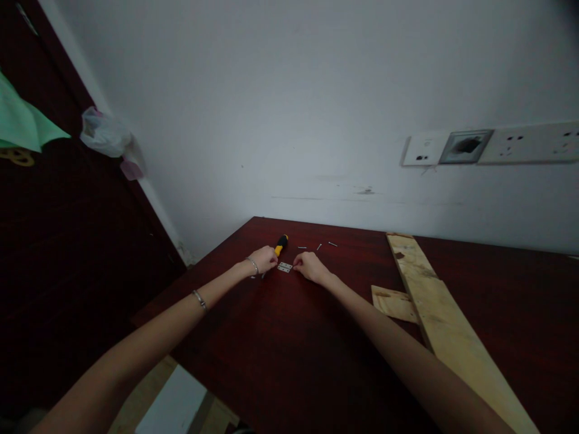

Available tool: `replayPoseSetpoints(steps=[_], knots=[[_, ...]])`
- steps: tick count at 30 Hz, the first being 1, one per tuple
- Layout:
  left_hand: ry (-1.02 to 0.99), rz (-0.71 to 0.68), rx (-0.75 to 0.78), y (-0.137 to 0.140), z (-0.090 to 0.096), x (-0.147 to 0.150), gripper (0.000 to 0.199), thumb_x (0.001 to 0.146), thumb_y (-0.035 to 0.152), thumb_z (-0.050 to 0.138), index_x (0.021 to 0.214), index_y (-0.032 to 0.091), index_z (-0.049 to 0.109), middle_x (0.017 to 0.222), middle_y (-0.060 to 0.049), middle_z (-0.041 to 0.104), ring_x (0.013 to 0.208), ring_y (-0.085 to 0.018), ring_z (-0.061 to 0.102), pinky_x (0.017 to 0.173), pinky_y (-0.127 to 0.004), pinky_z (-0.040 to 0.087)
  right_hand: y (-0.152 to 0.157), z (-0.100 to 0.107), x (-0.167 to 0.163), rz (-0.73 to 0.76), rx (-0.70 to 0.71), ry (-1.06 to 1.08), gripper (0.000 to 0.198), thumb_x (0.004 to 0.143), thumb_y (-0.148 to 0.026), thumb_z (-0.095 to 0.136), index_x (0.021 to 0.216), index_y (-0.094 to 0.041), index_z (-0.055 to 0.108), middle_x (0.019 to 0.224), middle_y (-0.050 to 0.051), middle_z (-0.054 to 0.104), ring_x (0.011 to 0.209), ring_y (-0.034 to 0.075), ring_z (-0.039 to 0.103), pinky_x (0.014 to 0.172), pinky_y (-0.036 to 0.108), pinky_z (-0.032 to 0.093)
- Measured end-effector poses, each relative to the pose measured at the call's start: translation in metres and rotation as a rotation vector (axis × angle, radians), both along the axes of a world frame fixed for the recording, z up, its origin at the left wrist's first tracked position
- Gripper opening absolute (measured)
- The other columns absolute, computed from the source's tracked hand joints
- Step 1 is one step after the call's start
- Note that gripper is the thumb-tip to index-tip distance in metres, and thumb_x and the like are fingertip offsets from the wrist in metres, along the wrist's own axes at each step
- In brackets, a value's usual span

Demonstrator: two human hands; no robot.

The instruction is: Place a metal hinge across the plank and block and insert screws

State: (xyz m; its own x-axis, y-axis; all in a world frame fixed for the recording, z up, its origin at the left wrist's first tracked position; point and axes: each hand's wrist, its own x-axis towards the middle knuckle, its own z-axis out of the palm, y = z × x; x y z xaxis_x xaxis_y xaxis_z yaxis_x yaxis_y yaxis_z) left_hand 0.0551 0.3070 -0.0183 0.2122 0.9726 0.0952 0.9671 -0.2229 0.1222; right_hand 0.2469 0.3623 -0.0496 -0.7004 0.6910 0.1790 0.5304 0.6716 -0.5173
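A small silver hinge (284, 267) lies opened out flat on the dark red table, between my two hands. My left hand (266, 259) is closed at the hinge's left side; whatever its fingertips hold is hidden. The thumb and fingers of my right hand (309, 266) pinch at the hinge's right edge. Just beyond my left hand lies a yellow and black screwdriver (281, 243), its lower end covered by the hand. Loose screws lie behind the hinge: one screw (302, 247), a second screw (319, 246) and a third screw (333, 244). Small metal pieces show under my left wrist.
To the right, a long wooden board (443, 307) runs across the table (280, 349), with a short wood piece (394, 303) against it. A white wall with sockets (465, 146) rises behind. On the floor at lower left stands a white box (174, 401).
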Motion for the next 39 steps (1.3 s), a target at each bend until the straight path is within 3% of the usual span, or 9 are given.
replayPoseSetpoints(steps=[7, 11, 17, 22, 29, 39], knots=[[0.023, 0.012, 0.045, 0.003, -0.003, -0.001, 0.018, 0.073, 0.018, 0.054, 0.068, 0.016, 0.071, 0.076, -0.009, 0.063, 0.080, -0.021, 0.055, 0.073, -0.029, 0.039, 0.002, 0.003, -0.012, 0.016, 0.044, -0.015, 0.027, 0.070, -0.027, 0.070, 0.093, -0.014, 0.068, 0.095, 0.009, 0.068, 0.088, 0.019, 0.061, 0.077, 0.024, 0.044], [0.003, 0.038, 0.116, 0.001, 0.005, -0.008, 0.029, 0.081, 0.032, 0.049, 0.073, 0.015, 0.071, 0.076, -0.010, 0.063, 0.079, -0.021, 0.054, 0.074, -0.030, 0.039, 0.000, 0.008, -0.028, 0.033, 0.042, -0.067, 0.025, 0.066, -0.027, 0.073, 0.087, -0.015, 0.068, 0.091, 0.007, 0.069, 0.086, 0.019, 0.062, 0.074, 0.024, 0.045], [-0.328, 0.268, 0.235, 0.002, 0.015, -0.028, 0.045, 0.086, 0.041, 0.038, 0.067, 0.015, 0.069, 0.069, -0.006, 0.065, 0.072, -0.017, 0.058, 0.075, -0.027, 0.040, -0.008, 0.014, -0.045, -0.030, 0.040, -0.141, 0.025, 0.063, -0.019, 0.074, 0.087, -0.016, 0.067, 0.090, 0.009, 0.069, 0.089, 0.023, 0.063, 0.074, 0.026, 0.046], [-0.454, 0.407, 0.236, 0.004, 0.003, -0.058, 0.056, 0.088, 0.043, 0.026, 0.069, 0.013, 0.069, 0.062, -0.005, 0.065, 0.063, -0.016, 0.060, 0.067, -0.027, 0.042, -0.013, 0.018, -0.045, -0.082, 0.032, -0.161, 0.031, 0.065, -0.015, 0.072, 0.096, -0.016, 0.065, 0.099, 0.012, 0.067, 0.094, 0.026, 0.063, 0.075, 0.028, 0.048], [-0.578, 0.460, 0.220, 0.005, -0.018, -0.093, 0.056, 0.086, 0.046, 0.027, 0.069, 0.012, 0.069, 0.065, -0.006, 0.066, 0.064, -0.015, 0.060, 0.065, -0.025, 0.043, -0.014, 0.022, -0.045, -0.077, 0.016, -0.172, 0.033, 0.066, -0.010, 0.069, 0.097, -0.019, 0.065, 0.101, 0.010, 0.067, 0.094, 0.024, 0.063, 0.076, 0.027, 0.048], [-0.693, 0.475, 0.222, -0.001, -0.014, -0.094, 0.052, 0.086, 0.042, 0.030, 0.065, 0.012, 0.066, 0.058, -0.005, 0.063, 0.056, -0.013, 0.057, 0.060, -0.024, 0.043, -0.006, 0.012, -0.047, -0.067, -0.010, -0.145, 0.024, 0.067, -0.011, 0.066, 0.091, -0.014, 0.067, 0.094, 0.012, 0.068, 0.088, 0.023, 0.064, 0.071, 0.026, 0.047]])
